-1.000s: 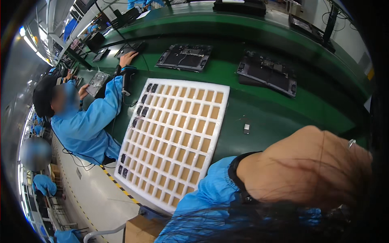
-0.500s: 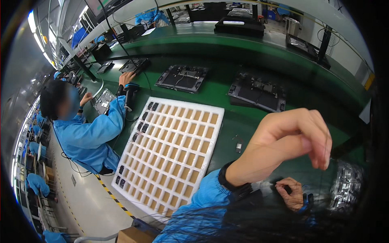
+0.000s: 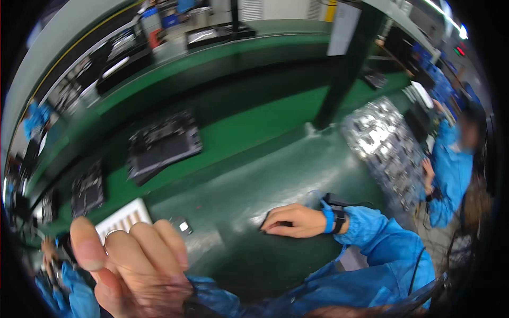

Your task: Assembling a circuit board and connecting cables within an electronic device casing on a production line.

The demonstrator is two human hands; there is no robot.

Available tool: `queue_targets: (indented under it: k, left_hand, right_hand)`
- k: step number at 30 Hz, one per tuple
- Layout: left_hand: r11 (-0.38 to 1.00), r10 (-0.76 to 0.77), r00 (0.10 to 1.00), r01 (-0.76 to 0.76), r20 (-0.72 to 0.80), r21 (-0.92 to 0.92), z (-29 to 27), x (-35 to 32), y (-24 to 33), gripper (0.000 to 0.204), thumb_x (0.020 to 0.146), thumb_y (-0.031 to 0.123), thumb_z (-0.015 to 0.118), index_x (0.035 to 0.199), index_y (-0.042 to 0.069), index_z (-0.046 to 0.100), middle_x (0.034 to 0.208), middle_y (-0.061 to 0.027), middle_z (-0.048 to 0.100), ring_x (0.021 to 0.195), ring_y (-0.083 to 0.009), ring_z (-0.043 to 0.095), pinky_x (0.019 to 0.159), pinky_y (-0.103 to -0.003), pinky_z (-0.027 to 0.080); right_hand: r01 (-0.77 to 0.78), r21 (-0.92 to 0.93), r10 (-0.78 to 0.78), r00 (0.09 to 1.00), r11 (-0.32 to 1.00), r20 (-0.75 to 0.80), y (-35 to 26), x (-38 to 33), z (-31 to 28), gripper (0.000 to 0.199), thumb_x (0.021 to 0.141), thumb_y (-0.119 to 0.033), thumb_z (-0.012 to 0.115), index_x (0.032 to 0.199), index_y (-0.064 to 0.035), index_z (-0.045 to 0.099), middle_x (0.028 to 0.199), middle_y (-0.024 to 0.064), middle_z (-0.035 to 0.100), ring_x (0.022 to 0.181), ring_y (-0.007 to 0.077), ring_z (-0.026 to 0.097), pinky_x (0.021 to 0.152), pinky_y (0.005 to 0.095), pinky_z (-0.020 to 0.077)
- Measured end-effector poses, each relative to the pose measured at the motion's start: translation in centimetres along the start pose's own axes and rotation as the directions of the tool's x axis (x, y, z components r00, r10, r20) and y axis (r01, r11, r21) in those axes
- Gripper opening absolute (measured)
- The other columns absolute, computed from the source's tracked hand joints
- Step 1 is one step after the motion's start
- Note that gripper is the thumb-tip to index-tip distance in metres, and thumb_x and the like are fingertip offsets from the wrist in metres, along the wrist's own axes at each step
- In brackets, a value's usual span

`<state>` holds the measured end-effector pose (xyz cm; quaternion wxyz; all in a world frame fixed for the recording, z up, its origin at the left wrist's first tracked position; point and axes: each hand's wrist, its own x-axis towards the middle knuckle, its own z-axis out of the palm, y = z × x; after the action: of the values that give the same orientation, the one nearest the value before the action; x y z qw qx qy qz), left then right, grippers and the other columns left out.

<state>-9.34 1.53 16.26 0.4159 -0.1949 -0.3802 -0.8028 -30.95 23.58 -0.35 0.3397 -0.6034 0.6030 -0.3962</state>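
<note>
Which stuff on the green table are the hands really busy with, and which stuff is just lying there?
In use:
- right hand, resting on a small dark part on the green table
- left hand, raised close to the camera, holding nothing visible

Just lying about:
- white grid tray
- small square piece
- dark flat device
- shiny silver tray

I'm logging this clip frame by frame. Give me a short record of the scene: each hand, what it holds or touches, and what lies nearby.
left hand: raised close to the camera, fingers curled, ring on one finger, holds nothing visible
right hand: resting on the green bench, fingertips on a small dark part
wrist: blue strap
nearby: white tray, dark board
</note>
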Motion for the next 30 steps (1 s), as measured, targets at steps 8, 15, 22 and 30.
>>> queue_targets:
  k: [8, 15, 22, 30]
  left_hand:
    - [-0.196, -0.542, 0.736, 0.359, -0.406, 0.912, -6.2, -2.0, -4.5, 0.051, 0.076, 0.022, 0.088, 0.118, 0.008, 0.063, 0.112, -0.0091, 0.062, 0.097, -0.0216, 0.060, 0.085, -0.039, 0.052]
    - [-0.309, -0.522, 0.559, 0.580, -0.644, 0.754, -22.2, -10.1, -5.6, 0.066, 0.059, 0.015, 0.095, 0.115, 0.007, 0.062, 0.116, -0.0072, 0.057, 0.098, -0.0225, 0.058, 0.082, -0.037, 0.053]
    - [-0.003, -0.306, 0.870, 0.405, -0.386, 0.914, -14.6, -14.6, -4.8, 0.035, 0.079, 0.008, 0.084, 0.110, 0.005, 0.069, 0.108, -0.0092, 0.061, 0.098, -0.0233, 0.062, 0.086, -0.034, 0.054]
    - [0.049, -0.026, 0.867, 0.498, -0.497, 0.866, -11.2, -14.9, -2.3, 0.022, 0.086, 0.002, 0.073, 0.107, 0.002, 0.069, 0.103, -0.0095, 0.063, 0.089, -0.0229, 0.066, 0.081, -0.034, 0.054]
  right_hand:
    - [0.015, -0.008, -0.016, 0.986, 1.000, -0.163, -1.1, -1.6, -1.3, 0.020, 0.101, -0.015, 0.064, 0.112, 0.0004, 0.069, 0.098, 0.0105, 0.072, 0.081, 0.0200, 0.069, 0.073, 0.0331, 0.0561]
    - [-0.024, 0.079, 0.041, 0.975, 0.997, -0.219, -0.6, -2.3, -1.8, 0.021, 0.100, -0.017, 0.064, 0.111, 0.0010, 0.068, 0.099, 0.0115, 0.073, 0.084, 0.0186, 0.070, 0.074, 0.0328, 0.0561]
    - [-0.092, -0.074, 0.067, 0.957, 0.993, -0.281, -2.6, -2.4, -0.1, 0.015, 0.096, -0.012, 0.069, 0.106, -0.0026, 0.074, 0.094, 0.0113, 0.074, 0.083, 0.0203, 0.071, 0.075, 0.0333, 0.0565]
    - [-0.128, 0.015, 0.126, 0.945, 0.992, -0.303, -1.7, -0.3, 2.2, 0.011, 0.090, -0.002, 0.067, 0.098, 0.0049, 0.069, 0.081, 0.0102, 0.069, 0.071, 0.0159, 0.065, 0.068, 0.0268, 0.0499]
